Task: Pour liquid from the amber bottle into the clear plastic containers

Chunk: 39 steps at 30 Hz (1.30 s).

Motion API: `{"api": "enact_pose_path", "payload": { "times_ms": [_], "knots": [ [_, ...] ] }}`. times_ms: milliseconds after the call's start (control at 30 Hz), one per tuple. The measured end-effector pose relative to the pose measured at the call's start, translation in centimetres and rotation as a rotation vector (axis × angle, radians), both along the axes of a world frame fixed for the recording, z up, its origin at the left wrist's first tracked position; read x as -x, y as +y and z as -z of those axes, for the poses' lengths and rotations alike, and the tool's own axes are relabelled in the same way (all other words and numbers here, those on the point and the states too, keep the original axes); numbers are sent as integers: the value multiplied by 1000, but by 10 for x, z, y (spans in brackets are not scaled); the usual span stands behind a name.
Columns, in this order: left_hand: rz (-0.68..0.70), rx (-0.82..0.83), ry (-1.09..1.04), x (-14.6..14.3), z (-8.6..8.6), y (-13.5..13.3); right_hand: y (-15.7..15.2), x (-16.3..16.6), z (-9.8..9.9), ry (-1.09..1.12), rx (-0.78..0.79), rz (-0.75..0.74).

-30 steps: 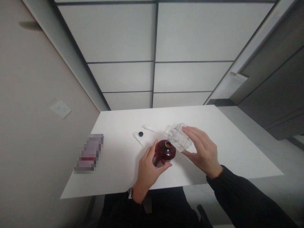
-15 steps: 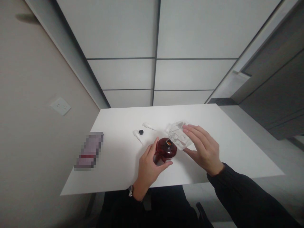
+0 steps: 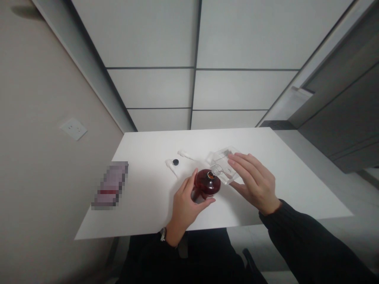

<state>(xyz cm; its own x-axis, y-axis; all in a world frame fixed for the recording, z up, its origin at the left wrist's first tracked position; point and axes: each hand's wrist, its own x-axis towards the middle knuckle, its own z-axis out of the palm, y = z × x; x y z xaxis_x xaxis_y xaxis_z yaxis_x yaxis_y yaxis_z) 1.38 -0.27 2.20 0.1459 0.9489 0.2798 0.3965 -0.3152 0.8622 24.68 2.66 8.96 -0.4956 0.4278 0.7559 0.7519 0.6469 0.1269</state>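
My left hand [image 3: 185,205] grips a round dark red glass bottle [image 3: 207,184] that stands upright on the white table [image 3: 142,209], its neck open at the top. My right hand [image 3: 253,183] holds a clear square glass bottle [image 3: 222,163] tilted so its neck rests at the red bottle's opening. The two bottles touch at their mouths.
A small black cap [image 3: 175,161] lies on a white piece behind the red bottle, with a white spray nozzle [image 3: 184,153] beyond it. A blurred flat item [image 3: 109,191] rests near the table's left edge. A beige wall with a socket [image 3: 73,128] runs along the left.
The clear bottle has tipped further, and its neck has come down onto the red bottle's opening. My left hand keeps its grip in the same place.
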Motion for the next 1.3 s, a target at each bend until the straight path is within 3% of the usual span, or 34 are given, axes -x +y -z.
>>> {"api": "enact_pose_path", "payload": {
  "times_ms": [1300],
  "knots": [
    [1, -61, 5, 1, 9, 5, 3, 2, -6, -26, -101, -49]
  ]
}}
